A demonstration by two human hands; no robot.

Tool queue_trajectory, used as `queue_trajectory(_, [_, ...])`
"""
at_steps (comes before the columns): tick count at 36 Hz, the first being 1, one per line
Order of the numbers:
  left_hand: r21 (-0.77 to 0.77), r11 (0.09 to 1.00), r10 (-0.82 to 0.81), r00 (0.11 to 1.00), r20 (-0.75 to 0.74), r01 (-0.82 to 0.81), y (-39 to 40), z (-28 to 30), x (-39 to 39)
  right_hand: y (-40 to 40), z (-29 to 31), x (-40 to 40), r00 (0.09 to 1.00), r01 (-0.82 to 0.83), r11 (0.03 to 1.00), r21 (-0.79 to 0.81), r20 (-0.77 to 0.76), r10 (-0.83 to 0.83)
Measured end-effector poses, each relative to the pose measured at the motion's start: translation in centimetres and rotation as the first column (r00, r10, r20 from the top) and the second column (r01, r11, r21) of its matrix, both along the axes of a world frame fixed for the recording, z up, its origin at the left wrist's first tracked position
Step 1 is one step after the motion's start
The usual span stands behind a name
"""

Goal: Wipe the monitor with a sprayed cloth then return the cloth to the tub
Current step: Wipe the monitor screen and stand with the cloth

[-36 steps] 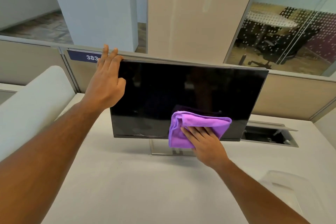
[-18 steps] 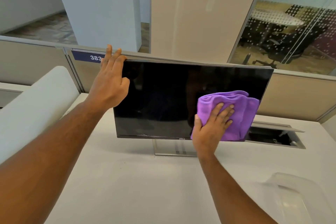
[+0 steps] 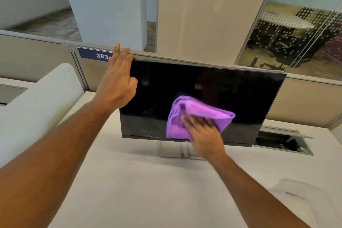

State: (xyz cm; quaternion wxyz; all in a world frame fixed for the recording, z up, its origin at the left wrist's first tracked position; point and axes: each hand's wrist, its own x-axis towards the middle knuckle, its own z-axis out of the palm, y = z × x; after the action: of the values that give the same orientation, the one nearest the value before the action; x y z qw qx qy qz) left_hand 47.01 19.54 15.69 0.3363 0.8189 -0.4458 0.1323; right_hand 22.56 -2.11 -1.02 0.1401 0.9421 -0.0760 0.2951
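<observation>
Cloth on glass: the crumpled purple microfibre cloth [image 3: 198, 114] is pressed flat against the lower middle of the black flat-screen monitor [image 3: 212, 87], its bottom edge reaching down to the thin grey bezel. The right hand [image 3: 205, 133] lies over the cloth's lower half, fingers spread and laid flat, pinning the fabric to the screen rather than closing round it; the hand and cloth are blurred. Over on the other side, the left hand [image 3: 118, 83] is braced on the monitor's upper left corner, fingers extended and hooked over the top edge, thumb lying against the front of the screen, so the hand is open yet gripping the frame. The monitor stands on its clear stand [image 3: 170, 152] on the pale desk [image 3: 129, 190], tilted slightly, higher on the left. At the lower right edge of the view sits the clear plastic tub [image 3: 305, 198], well apart from the cloth. Behind the monitor runs the beige partition [image 3: 33, 55] carrying a blue number plate [image 3: 92, 54], and to the monitor's right an open cable hatch [image 3: 283, 142] is set into the desk.
</observation>
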Motion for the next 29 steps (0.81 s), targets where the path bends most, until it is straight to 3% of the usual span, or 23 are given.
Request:
queue_trajectory(4, [0.002,1.000,-0.010,1.000,-0.006,0.010,0.0,0.1,-0.2,-2.0,5.2,1.8,0.946,0.163,0.984,0.064,0.273,-0.175])
queue_trajectory(8, [0.005,1.000,-0.003,1.000,-0.002,0.003,-0.1,0.2,-0.1,-1.3,8.2,5.2,0.903,0.191,0.975,0.108,0.370,-0.218])
queue_trajectory(11, [0.006,1.000,-0.002,1.000,-0.001,0.002,-0.2,0.3,-0.1,1.1,7.2,7.2,0.948,0.075,0.996,0.042,0.307,-0.084])
queue_trajectory(14, [-0.001,1.000,-0.013,1.000,-0.014,0.013,-0.2,0.4,-0.2,3.6,4.1,7.8,0.994,-0.082,0.995,-0.065,0.060,0.086])
queue_trajectory(17, [-0.004,1.000,-0.018,1.000,-0.010,0.018,-0.1,0.3,-0.2,5.1,0.0,6.9,0.969,-0.185,0.970,-0.159,-0.192,0.153])
queue_trajectory(20, [-0.003,1.000,-0.016,1.000,-0.001,0.016,0.2,0.2,-0.2,5.4,-2.9,5.0,0.940,-0.207,0.965,-0.159,-0.307,0.150])
queue_trajectory(24, [-0.003,1.000,-0.017,1.000,0.003,0.017,0.1,0.2,-0.3,4.4,-3.6,2.7,0.931,-0.216,0.970,-0.114,-0.322,0.170])
queue_trajectory(29, [-0.001,1.000,-0.014,1.000,0.000,0.014,0.0,0.2,-0.2,1.7,-0.9,1.7,0.996,-0.067,0.997,-0.035,-0.067,0.064])
